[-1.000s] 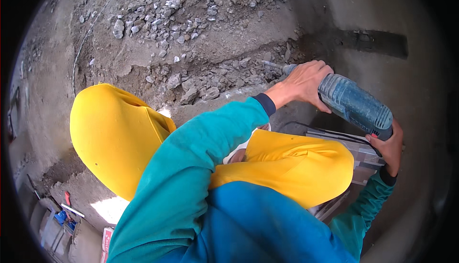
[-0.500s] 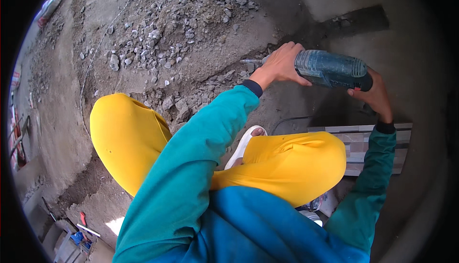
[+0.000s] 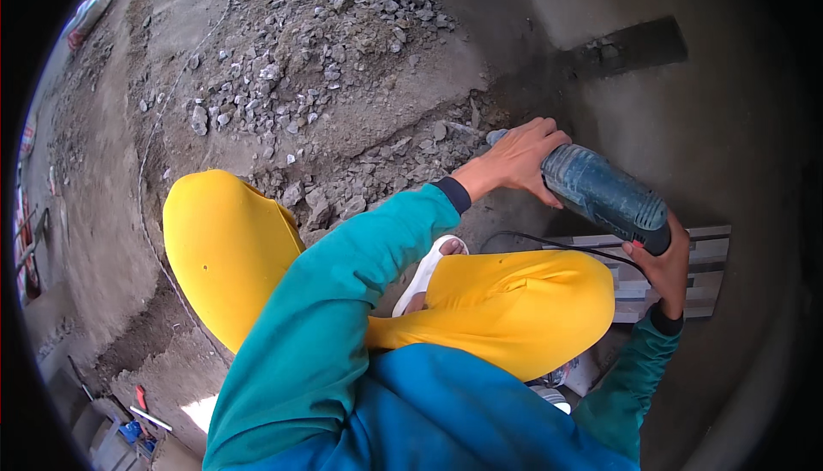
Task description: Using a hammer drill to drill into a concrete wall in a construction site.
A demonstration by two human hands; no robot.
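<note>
A dark blue-green rotary hammer drill (image 3: 604, 195) is held between both hands, slanting from the rubble down to the right. My left hand (image 3: 521, 161) is closed around its front end, just behind the chuck. My right hand (image 3: 669, 267) wraps the rear handle, with the thumb near a small red part. A pale bit (image 3: 463, 128) sticks out past my left hand toward the broken edge of the concrete; whether its tip touches cannot be made out. The black power cord (image 3: 549, 240) runs from the handle end across a striped tile panel.
Broken concrete rubble (image 3: 291, 72) spreads ahead and to the left. A thin pale cord (image 3: 184, 64) crosses the ground at left. The striped tile panel (image 3: 707, 270) lies by my right hand. A rectangular recess (image 3: 639, 47) is cut at upper right. A red-handled tool (image 3: 141, 398) lies at lower left.
The drill's rear end and my right hand have swung down toward me, so the drill slants more steeply. My left hand has shifted slightly nearer. More of the power cord shows.
</note>
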